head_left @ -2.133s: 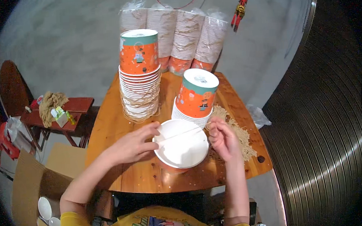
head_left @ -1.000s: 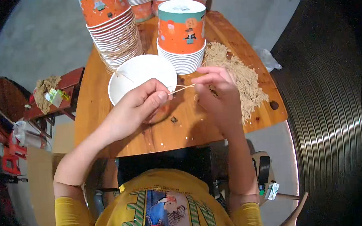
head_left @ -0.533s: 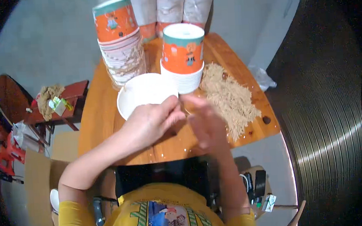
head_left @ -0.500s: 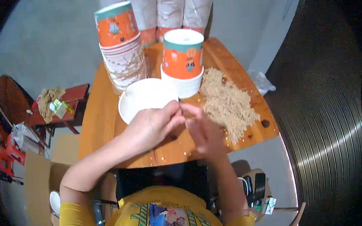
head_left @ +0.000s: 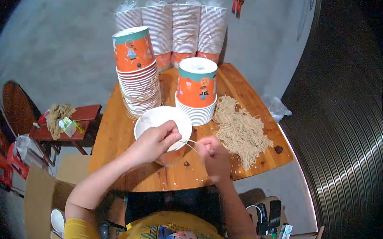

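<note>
A white-lined paper bucket [head_left: 154,117] stands mouth up near the table's front. Over its near rim, my left hand [head_left: 157,141] is closed in a pinch on a thin tan string [head_left: 192,145]. Just right of it, my right hand [head_left: 213,155] pinches the same string, which spans the short gap between both hands. The right hand is partly smeared by motion. Whether the string loops around the bucket is hidden by my left hand and forearm. To the right of the bucket lies a loose heap of tan strings [head_left: 242,129].
Behind the bucket rise a tall stack of orange paper buckets wound with string [head_left: 139,85] and a shorter stack [head_left: 196,93]. Several plastic-wrapped stacks [head_left: 157,31] line the wooden table's [head_left: 129,176] back. Left are a red bench [head_left: 83,113] and an open cardboard box [head_left: 38,194].
My hands have drawn apart, with string now showing between them. The view has tilted up, so the table sits lower in the picture.
</note>
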`<state>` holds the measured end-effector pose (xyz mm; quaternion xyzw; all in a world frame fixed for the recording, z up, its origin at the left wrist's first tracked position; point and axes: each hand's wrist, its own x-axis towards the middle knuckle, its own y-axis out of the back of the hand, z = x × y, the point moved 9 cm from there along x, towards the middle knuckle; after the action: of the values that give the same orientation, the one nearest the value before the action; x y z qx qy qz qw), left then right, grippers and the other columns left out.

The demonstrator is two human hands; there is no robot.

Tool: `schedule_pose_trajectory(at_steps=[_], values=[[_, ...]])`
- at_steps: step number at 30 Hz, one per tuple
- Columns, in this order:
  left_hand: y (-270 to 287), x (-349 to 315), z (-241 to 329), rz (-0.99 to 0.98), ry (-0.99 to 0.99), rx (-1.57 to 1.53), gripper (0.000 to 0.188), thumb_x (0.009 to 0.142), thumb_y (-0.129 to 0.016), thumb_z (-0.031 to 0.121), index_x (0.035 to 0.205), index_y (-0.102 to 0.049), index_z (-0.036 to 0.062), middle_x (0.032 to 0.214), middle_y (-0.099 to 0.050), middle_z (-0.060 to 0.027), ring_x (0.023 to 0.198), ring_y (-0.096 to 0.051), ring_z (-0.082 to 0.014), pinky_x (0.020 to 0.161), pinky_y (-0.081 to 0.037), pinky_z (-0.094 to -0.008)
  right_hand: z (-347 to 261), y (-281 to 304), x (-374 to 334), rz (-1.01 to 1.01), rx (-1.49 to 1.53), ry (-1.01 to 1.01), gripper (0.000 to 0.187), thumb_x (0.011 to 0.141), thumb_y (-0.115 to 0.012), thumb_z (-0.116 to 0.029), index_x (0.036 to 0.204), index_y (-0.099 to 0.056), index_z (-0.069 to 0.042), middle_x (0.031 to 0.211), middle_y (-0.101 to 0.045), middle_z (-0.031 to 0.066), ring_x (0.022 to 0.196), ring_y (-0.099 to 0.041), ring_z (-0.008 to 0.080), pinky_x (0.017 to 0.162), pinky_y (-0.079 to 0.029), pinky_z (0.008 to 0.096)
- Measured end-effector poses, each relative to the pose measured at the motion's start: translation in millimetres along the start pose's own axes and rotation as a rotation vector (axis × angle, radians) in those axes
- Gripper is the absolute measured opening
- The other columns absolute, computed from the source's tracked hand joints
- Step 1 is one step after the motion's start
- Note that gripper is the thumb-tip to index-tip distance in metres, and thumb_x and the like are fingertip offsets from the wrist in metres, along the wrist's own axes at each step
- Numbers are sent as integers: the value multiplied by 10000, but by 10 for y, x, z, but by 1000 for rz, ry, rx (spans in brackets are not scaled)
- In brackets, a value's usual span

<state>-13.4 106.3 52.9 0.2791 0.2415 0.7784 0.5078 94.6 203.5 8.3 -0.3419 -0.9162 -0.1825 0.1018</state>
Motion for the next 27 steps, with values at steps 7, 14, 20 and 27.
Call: schedule_pose_trajectory(at_steps=[7, 14, 20, 27], values=[[-203, -80, -233, -119, -35, 116, 260, 852, -604, 230, 981, -543, 12, 862, -575, -125, 802, -574, -228, 732, -455, -324, 168, 211, -27, 239, 184, 149, 38, 868, -573, -73, 833, -561, -69, 645, -432, -88, 578, -365, 2, 506, -313, 179], [-183, -27, -273, -189, 37, 175, 427, 815, -581, 172, 1224, -547, 58, 865, -608, -143, 783, -607, -249, 717, -477, -341, 83, 114, -55, 223, 212, 125, 31, 852, -588, -63, 823, -577, -70, 611, -398, -77, 565, -377, 19, 495, -310, 202], [-205, -66, -350, -175, 92, 89, 450, 786, -568, 139, 1232, -551, 83, 835, -611, -134, 726, -603, -223, 690, -480, -325, -99, -168, -115, 159, -200, 450, 109, 797, -613, -50, 851, -523, -76, 686, -461, 30, 543, -449, 143, 492, -360, 311], [-246, -5, -317, -181, 59, 143, 487, 777, -566, 109, 1261, -521, 80, 798, -578, -100, 706, -572, -183, 686, -473, -309, 64, -110, -87, 313, 79, 279, 120, 728, -658, 37, 780, -569, -25, 577, -454, 5, 493, -402, 71, 449, -334, 235]])
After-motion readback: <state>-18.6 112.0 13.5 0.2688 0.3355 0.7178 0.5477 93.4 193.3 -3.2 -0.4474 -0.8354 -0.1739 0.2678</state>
